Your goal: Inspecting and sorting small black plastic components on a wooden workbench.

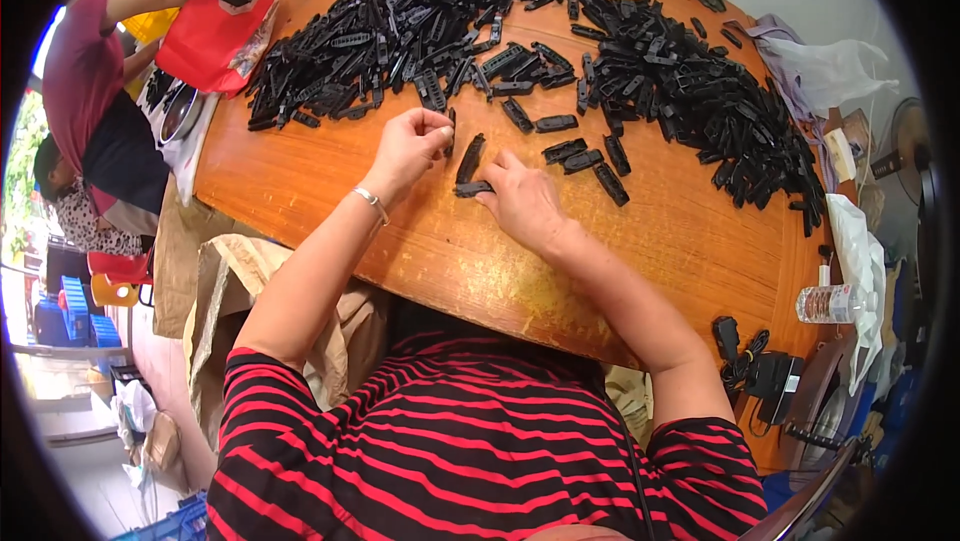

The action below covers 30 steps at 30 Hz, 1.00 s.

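My left hand [412,149] pinches a small black plastic part [451,131] on edge, just above the wooden table. To its right, my right hand [522,193] has its thumb and fingers closed on another black plastic piece [472,189] close to the tabletop. A longer black part [468,158] lies between the two hands, its lower end by the piece in my right fingers. Several loose black parts [582,160] rest just right of my right hand. What the parts are for cannot be made out.
Beyond my hands spreads a large heap of black parts [380,31], with a second heap [690,71] curving down the right. A plastic bottle [828,304] and a black power adapter [775,381] are at the right edge. At far left a person [100,91] handles a red bag [215,41].
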Each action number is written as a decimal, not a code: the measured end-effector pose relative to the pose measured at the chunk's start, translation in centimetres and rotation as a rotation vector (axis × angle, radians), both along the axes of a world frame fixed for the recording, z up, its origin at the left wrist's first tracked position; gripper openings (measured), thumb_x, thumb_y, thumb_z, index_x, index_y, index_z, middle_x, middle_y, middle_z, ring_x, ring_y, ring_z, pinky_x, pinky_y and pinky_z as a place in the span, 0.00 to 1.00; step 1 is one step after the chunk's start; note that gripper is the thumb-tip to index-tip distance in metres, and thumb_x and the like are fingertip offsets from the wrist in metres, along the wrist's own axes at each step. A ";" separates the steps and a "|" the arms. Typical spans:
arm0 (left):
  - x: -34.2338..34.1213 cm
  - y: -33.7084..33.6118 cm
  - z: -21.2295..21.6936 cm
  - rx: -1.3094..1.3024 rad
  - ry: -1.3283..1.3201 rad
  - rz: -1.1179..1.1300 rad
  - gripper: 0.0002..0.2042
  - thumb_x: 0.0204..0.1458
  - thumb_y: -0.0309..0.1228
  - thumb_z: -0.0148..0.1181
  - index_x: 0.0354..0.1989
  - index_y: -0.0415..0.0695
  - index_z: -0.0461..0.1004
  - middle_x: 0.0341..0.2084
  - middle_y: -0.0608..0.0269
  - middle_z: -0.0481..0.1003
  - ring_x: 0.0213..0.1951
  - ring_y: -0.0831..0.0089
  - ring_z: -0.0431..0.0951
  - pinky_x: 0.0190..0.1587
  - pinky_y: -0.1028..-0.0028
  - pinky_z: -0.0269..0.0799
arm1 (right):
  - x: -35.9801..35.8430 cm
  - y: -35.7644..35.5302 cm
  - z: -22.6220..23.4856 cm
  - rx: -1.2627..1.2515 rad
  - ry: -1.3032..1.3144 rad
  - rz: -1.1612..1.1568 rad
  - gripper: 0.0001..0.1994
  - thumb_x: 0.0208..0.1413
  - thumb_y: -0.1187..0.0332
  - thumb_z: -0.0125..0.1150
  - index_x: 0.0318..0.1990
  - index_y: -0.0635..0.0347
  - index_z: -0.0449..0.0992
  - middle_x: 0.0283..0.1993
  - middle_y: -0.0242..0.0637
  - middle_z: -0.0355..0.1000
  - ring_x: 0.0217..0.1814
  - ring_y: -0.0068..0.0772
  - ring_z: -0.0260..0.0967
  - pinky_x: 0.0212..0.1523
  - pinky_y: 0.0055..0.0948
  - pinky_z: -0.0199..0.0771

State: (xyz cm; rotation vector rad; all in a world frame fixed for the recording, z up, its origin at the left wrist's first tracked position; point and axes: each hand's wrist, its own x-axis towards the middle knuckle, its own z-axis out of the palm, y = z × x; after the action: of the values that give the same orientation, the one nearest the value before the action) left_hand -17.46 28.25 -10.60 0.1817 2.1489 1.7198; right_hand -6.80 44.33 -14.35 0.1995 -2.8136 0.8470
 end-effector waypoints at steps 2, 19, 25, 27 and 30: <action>-0.1 0.1 -1.2 -0.091 0.244 -0.072 0.07 0.53 0.29 0.61 0.35 0.38 0.74 0.27 0.64 0.77 0.27 0.75 0.76 0.30 0.77 0.72 | 0.3 -0.1 0.6 -0.019 -0.004 0.030 0.09 0.48 0.69 0.66 0.36 0.60 0.74 0.40 0.41 0.69 0.36 0.51 0.71 0.37 0.43 0.73; 3.0 1.1 -0.9 -0.735 0.533 -0.296 0.16 0.41 0.32 0.67 0.35 0.39 0.69 0.30 0.55 0.74 0.31 0.57 0.76 0.36 0.63 0.72 | 2.2 -0.8 -0.5 -0.085 -0.011 0.068 0.15 0.45 0.69 0.69 0.39 0.59 0.70 0.39 0.39 0.69 0.36 0.44 0.73 0.34 0.38 0.74; 2.8 0.2 0.9 0.027 -0.006 -0.028 0.24 0.48 0.32 0.69 0.49 0.40 0.63 0.25 0.68 0.69 0.21 0.85 0.68 0.20 0.84 0.65 | 1.3 -0.3 1.2 -0.209 0.186 0.048 0.19 0.51 0.66 0.67 0.48 0.64 0.69 0.41 0.39 0.72 0.35 0.30 0.73 0.34 0.28 0.73; 3.5 0.6 1.0 0.098 -0.040 -0.042 0.22 0.49 0.33 0.68 0.47 0.40 0.64 0.25 0.68 0.70 0.20 0.85 0.69 0.20 0.85 0.66 | 1.0 -0.5 1.7 -0.599 -0.006 0.024 0.16 0.55 0.68 0.64 0.47 0.66 0.69 0.36 0.36 0.72 0.32 0.22 0.71 0.32 0.22 0.72; 3.9 0.8 1.6 0.163 -0.173 -0.030 0.18 0.51 0.35 0.67 0.43 0.42 0.66 0.25 0.68 0.72 0.21 0.84 0.72 0.21 0.86 0.68 | 1.2 -0.7 3.6 -0.823 -0.126 0.025 0.11 0.60 0.70 0.57 0.45 0.67 0.69 0.30 0.31 0.71 0.23 0.16 0.65 0.24 0.16 0.67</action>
State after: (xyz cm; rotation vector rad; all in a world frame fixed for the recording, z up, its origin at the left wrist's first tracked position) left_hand -13.58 29.00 -8.97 0.1047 1.8757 1.8228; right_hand -5.60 43.61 -10.74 0.0502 -2.3083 1.9641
